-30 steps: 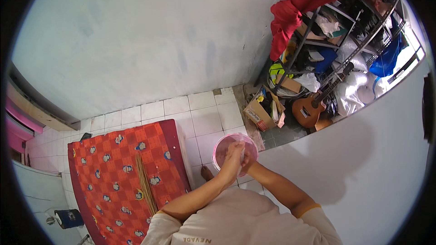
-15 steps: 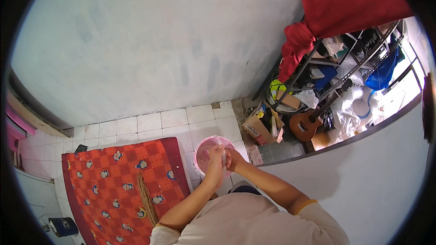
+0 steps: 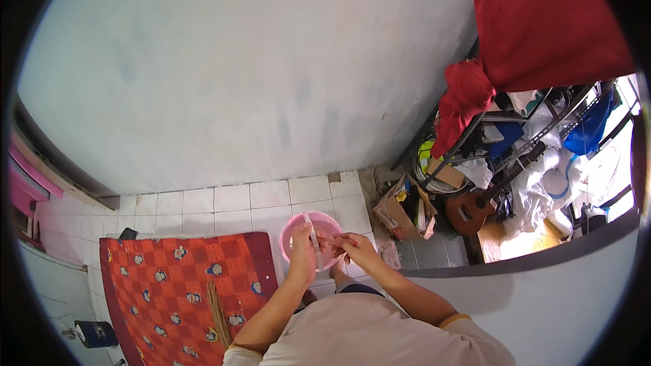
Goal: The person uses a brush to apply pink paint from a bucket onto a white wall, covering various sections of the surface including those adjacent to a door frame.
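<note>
Both of my hands meet over a round pink bucket (image 3: 287, 226). A narrow whitish strip (image 3: 316, 236) crosses above the bucket's opening; whether it is the bucket's handle or a separate piece, I cannot tell. My left hand (image 3: 303, 247) is closed around this strip, its fingers reaching past it to the right. The fingertips of my right hand (image 3: 358, 248) are pinched together close to those left fingers. Anything small between the right fingertips is too small to make out. My hands hide much of the bucket's inside.
A red patterned mattress (image 3: 183, 285) lies to the left, with a bundle of thin sticks (image 3: 218, 315) on it. White tiles (image 3: 230, 198) run along the wall. At right are an open cardboard box (image 3: 397, 213), a small guitar (image 3: 468, 211), a cluttered metal rack and a red cloth (image 3: 549, 27).
My hands have moved apart from a tight clasp, the left one leftward and the right one rightward. The whitish strip now shows between them. The view has shifted slightly.
</note>
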A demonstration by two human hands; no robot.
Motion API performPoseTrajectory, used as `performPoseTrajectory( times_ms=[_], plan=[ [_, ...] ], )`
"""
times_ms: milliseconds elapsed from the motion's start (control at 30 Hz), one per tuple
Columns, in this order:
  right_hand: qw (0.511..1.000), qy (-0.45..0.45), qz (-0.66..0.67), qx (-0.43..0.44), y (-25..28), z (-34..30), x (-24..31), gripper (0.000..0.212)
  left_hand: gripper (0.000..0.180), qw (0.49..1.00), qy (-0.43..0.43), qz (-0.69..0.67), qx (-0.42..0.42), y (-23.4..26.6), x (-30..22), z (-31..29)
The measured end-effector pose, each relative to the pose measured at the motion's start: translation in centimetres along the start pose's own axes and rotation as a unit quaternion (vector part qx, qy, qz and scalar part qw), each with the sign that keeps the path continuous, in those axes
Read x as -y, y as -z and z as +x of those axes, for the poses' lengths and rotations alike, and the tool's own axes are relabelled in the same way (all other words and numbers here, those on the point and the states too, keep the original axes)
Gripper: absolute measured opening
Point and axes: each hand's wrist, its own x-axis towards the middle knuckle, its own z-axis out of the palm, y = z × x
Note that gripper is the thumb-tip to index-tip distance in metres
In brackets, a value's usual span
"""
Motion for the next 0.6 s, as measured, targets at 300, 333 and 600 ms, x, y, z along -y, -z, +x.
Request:
performPoseTrajectory(
  times_ms=[300,333,600],
  plan=[
    [0.996,0.010,0.048,0.080,6.6,6.8,3.3,0.040,0.038,0.999,-0.008,-0.005,-0.041,-4.5,-1.4,7.5],
    [0.995,0.021,0.043,0.088,7.3,7.5,3.7,0.038,0.038,0.999,-0.008,-0.002,-0.041,-5.2,-1.5,8.4],
    [0.990,0.082,0.081,0.085,12.0,11.3,5.7,0.033,0.034,0.999,-0.013,-0.014,-0.041,-7.7,-1.3,14.7]
  ],
)
